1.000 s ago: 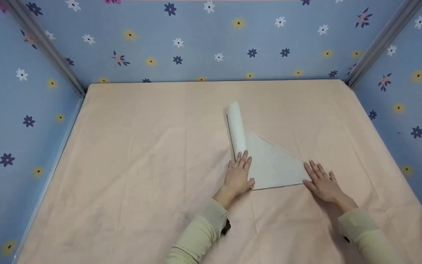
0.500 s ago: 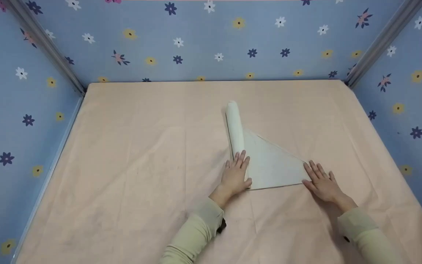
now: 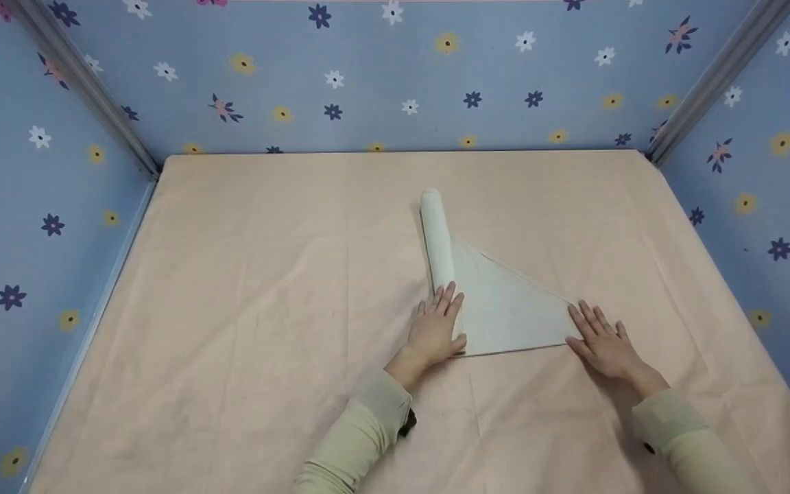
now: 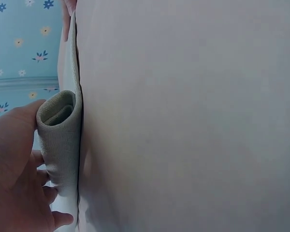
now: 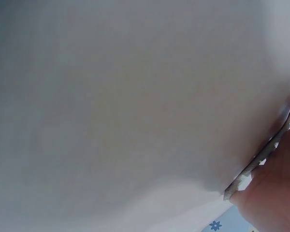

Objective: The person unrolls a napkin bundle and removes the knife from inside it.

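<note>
A pale cloth (image 3: 511, 309) lies partly flat, its left side wound into a roll (image 3: 437, 233) that points toward the back wall. My left hand (image 3: 431, 334) rests on the near end of this roll, fingers stretched along it and thumb at the near right. In the left wrist view the end of the roll (image 4: 62, 145) shows layers inside, with the fingers lying over its side. My right hand (image 3: 609, 348) presses the cloth's right corner flat with extended fingers. The right wrist view catches the cloth's edge (image 5: 253, 166) under that hand (image 5: 275, 186).
A creased peach tablecloth (image 3: 285, 274) covers the table. Blue flower-patterned walls (image 3: 395, 75) stand at the back and both sides, with grey metal posts (image 3: 93, 89) at the corners.
My left hand and the roll have shifted slightly left, and the flat part of the cloth has grown wider. The right hand has stayed on its corner.
</note>
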`<state>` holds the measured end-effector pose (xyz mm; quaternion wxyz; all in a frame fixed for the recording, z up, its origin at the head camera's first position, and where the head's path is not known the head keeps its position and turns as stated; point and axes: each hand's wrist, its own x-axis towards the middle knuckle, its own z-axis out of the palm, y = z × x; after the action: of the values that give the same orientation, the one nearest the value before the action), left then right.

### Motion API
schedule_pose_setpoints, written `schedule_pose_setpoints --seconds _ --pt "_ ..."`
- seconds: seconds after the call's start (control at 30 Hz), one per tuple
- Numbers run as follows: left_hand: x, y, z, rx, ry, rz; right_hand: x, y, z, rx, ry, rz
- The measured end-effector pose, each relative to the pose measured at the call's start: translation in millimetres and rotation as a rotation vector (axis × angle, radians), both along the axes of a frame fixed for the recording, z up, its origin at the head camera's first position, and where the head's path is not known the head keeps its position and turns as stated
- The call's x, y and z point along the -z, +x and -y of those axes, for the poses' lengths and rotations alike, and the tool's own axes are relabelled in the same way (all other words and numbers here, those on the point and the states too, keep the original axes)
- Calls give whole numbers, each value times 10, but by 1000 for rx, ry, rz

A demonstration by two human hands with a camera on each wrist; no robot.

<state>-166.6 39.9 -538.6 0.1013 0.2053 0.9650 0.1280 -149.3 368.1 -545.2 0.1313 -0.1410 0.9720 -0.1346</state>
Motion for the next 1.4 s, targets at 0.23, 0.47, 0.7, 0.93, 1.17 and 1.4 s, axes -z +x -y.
schedule_pose_setpoints --seconds 0.23,0.47,0.7,0.93,1.17,1.4 --pt "11 11 57 -3 31 -11 -2 0 3 -1 4 5" --pt "9 12 106 -6 50 12 -4 -2 10 -3 0 17" --pt "3 22 141 -8 68 23 -2 -3 8 2 1 25" --pt "16 29 171 -1 74 10 -15 -1 12 4 1 17" --pt "0 44 207 5 73 4 -24 1 15 6 0 27" --pt "-7 55 255 9 90 -3 -14 -1 5 -2 2 19"
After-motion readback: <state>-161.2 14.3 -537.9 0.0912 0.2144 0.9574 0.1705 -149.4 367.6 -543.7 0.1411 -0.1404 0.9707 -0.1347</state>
